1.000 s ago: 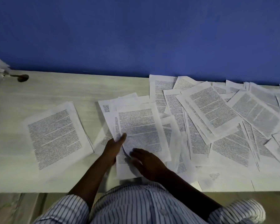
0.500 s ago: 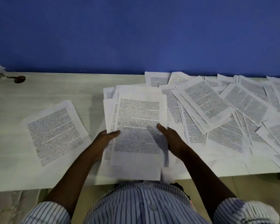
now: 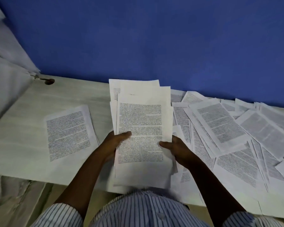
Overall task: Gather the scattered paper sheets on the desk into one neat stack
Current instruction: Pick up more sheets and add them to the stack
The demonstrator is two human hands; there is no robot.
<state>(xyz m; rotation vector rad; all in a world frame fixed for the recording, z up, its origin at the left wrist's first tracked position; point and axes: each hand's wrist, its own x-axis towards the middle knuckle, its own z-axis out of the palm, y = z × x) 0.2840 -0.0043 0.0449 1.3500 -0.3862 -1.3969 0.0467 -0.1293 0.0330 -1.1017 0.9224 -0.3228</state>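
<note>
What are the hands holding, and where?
A bundle of paper sheets: the left hand grips its left edge, the right hand its right edge.

The rear wall [image 3: 154, 38] is painted a uniform deep blue and spans the full width of the view. A desk [image 3: 23, 128] with a pale, wood-grain top stands flush against it. A round cable hole [image 3: 49, 81] is cut into the desk top near its rear left corner. A pale, blurred panel [image 3: 8, 71] rises at the left end of the desk. The floor [image 3: 15, 202] below the front edge is beige. Lighting is dim and cool.
</note>
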